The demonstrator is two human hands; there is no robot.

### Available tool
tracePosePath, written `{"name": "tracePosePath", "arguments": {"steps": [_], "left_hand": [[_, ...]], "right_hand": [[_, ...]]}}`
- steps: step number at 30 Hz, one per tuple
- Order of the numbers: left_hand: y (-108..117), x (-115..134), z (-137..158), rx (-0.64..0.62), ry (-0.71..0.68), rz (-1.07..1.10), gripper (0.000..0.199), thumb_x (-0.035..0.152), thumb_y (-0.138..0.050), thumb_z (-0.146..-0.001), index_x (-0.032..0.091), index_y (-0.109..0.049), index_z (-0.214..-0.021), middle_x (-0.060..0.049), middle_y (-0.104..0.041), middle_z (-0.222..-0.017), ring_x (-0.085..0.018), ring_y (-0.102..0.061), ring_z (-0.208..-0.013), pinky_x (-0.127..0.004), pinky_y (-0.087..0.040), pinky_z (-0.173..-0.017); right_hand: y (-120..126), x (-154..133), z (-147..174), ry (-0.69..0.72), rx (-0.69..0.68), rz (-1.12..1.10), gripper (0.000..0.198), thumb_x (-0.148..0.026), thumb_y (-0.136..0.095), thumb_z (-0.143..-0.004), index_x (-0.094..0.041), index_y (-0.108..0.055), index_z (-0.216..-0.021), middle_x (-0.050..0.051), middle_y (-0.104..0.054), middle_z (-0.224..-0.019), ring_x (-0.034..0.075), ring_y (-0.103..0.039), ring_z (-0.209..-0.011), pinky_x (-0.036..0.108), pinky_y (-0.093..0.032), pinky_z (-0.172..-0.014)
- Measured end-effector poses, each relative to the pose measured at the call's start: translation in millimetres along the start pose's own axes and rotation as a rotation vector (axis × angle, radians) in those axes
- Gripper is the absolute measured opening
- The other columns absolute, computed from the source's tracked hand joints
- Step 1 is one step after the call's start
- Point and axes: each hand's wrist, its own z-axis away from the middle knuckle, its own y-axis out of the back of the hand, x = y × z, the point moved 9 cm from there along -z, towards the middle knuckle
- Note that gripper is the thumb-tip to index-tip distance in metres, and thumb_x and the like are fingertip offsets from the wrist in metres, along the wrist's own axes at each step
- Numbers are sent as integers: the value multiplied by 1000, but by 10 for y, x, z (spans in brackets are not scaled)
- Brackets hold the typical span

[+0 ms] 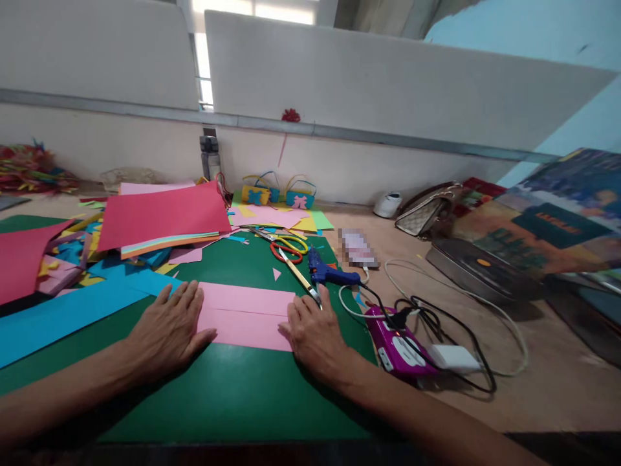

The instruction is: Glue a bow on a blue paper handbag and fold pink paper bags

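Observation:
A pink sheet of paper (246,327) with a lengthwise fold line lies on the green cutting mat (233,395). Over its left end rests my left hand (169,323), palm down with the fingers stretched out and the thumb apart. My right hand (315,333) presses on the right end, fingers slightly bent and spread. A utility knife (301,272) lies just beyond the right hand, beside red- and yellow-handled scissors (290,249). The blue glue gun (330,272) is close to the same hand. Long blue paper (72,323) reaches under or beside my left hand; which, I cannot tell.
Stacked coloured sheets (165,220) and paper scraps (72,255) cover the back left. Small paper baskets (298,197) stand behind. To the right are a purple power strip (398,343) with tangled cables, a phone (358,247), a handbag (429,210) and a dark case (478,268).

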Motion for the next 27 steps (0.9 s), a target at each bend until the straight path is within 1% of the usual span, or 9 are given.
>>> {"name": "tracePosePath", "arguments": {"steps": [4, 7, 11, 13, 15, 17, 19, 22, 27], "left_hand": [[173, 219, -61, 69, -97, 20, 60, 50, -41, -90, 3, -54, -125, -24, -50, -133, -41, -42, -125, -57, -25, -104], [213, 505, -68, 117, -279, 138, 56, 50, -39, -92, 10, -50, -129, -18, -48, -136, -36, -42, -126, -52, -30, -105], [198, 664, -30, 180, -405, 262, 53, 45, -40, -93, 10, -45, -132, -16, -44, -140, -33, -39, -130, -45, -38, -103], [199, 650, -16, 210, -415, 282, 52, 43, -41, -93, 10, -43, -133, -17, -43, -141, -33, -38, -130, -45, -39, -102], [205, 626, -10, 220, -419, 290, 52, 42, -42, -93, 9, -42, -133, -18, -43, -141, -34, -40, -129, -47, -42, -101], [217, 614, -11, 215, -426, 299, 51, 42, -43, -92, 9, -43, -132, -19, -43, -140, -36, -41, -128, -49, -43, -99], [237, 624, -15, 206, -446, 315, 48, 40, -44, -92, 11, -44, -130, -19, -45, -139, -37, -42, -127, -51, -45, -98], [285, 647, -25, 207, -471, 357, 39, 35, -43, -93, 13, -48, -125, -18, -48, -136, -37, -44, -125, -51, -46, -96], [337, 682, -26, 208, -499, 413, 29, 28, -40, -94, 15, -52, -117, -16, -51, -132, -34, -48, -121, -50, -47, -96]], "right_hand": [[12, 22, -104, 80, -144, -73, 15, -19, -51, -88, -12, -62, -94, 10, -65, -92, 23, -56, -90, 46, -30, -95], [26, 69, -242, 111, -216, -89, 21, -4, -47, -84, -13, -62, -94, 9, -66, -93, 22, -59, -89, 41, -36, -90], [-131, 125, -506, 121, -299, -98, 25, -3, -49, -79, -12, -65, -95, 12, -67, -101, 23, -60, -97, 39, -39, -87], [-194, 143, -659, 124, -299, -108, 44, -2, -52, -75, -15, -58, -117, 13, -58, -125, 25, -52, -115, 39, -37, -93], [-182, 210, -789, 77, -263, -101, 62, 0, -48, -76, -15, -40, -136, 15, -37, -145, 26, -37, -130, 42, -33, -98], [-95, 316, -841, -12, -211, -90, 63, 1, -41, -81, -10, -29, -141, 18, -28, -149, 27, -30, -135, 43, -32, -99], [22, 388, -788, -84, -171, -96, 53, -2, -41, -85, -8, -35, -137, 19, -39, -143, 25, -35, -131, 40, -32, -98], [81, 282, -578, -38, -227, -104, 26, -11, -46, -89, -14, -57, -112, 10, -66, -108, 22, -59, -102, 38, -35, -91], [-22, 35, -323, 89, -348, 11, 16, -5, -50, -83, -14, -62, -88, 8, -68, -85, 22, -62, -82, 37, -38, -78]]}}
